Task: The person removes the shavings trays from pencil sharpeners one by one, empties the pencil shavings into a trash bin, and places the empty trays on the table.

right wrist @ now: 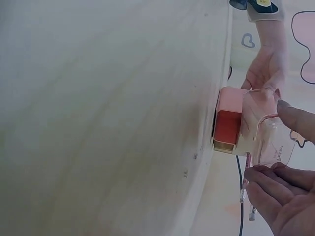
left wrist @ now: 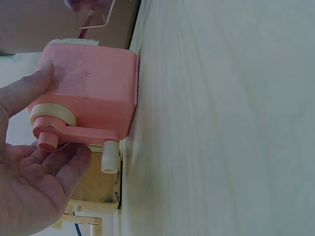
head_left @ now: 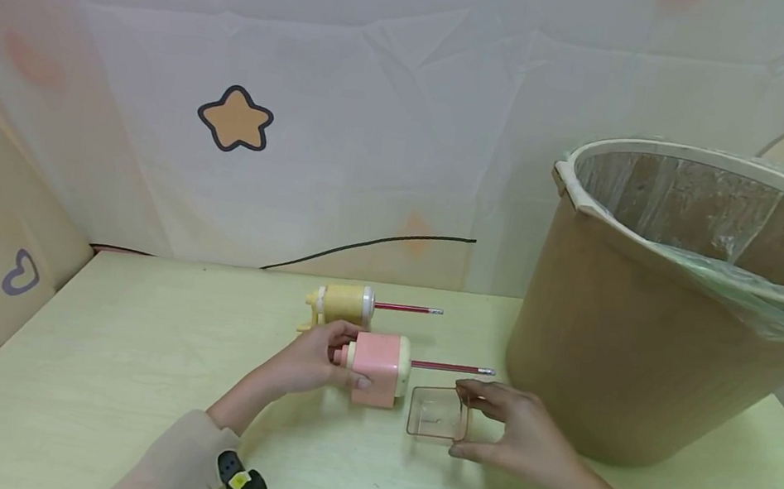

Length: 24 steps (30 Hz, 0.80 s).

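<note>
My left hand grips a pink crank pencil sharpener on the table, thumb on one side and fingers behind it. A red pencil sticks out of its right end. The crank handle shows in the left wrist view, beside the fingers. In the right wrist view a red drawer slot gapes in the sharpener's body. Just right of the sharpener, my right hand pinches a clear shavings drawer between thumb and fingers, the drawer apart from the body.
Behind the pink sharpener stands a yellow crank sharpener with a red pencil in it. A large brown bin with a clear plastic liner rises at the right. A decorated white sheet hangs along the table's back edge.
</note>
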{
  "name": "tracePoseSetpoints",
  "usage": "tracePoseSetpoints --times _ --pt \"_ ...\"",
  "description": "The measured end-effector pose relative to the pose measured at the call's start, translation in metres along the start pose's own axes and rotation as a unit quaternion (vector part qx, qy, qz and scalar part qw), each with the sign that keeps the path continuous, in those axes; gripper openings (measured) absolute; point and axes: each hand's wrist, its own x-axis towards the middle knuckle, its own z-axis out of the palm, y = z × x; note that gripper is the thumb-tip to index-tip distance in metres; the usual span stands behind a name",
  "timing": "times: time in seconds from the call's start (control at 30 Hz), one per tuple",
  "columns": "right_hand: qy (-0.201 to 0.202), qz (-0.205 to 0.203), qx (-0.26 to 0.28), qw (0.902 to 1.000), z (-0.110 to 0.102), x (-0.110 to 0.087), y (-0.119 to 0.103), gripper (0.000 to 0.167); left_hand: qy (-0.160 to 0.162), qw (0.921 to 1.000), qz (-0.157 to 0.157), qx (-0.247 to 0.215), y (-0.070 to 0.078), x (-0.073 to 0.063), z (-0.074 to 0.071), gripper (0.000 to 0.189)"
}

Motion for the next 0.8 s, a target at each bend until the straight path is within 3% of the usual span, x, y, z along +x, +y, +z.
tracePoseSetpoints --times 0.33,0.6,0.8 --pt "-0.042 0.029 0.022 0.9985 0.001 0.006 -0.003 0.067 -0.004 1.0000 -0.001 -0.001 0.000 0.001 0.000 0.061" --pt "-0.065 0.048 0.010 0.9967 0.002 0.010 0.000 0.070 -0.010 0.9999 0.005 0.002 -0.001 0.002 -0.001 0.061" --pt "-0.081 0.054 0.037 0.9945 0.005 0.014 0.002 0.068 -0.010 0.9999 0.008 0.004 -0.001 0.001 -0.001 0.063"
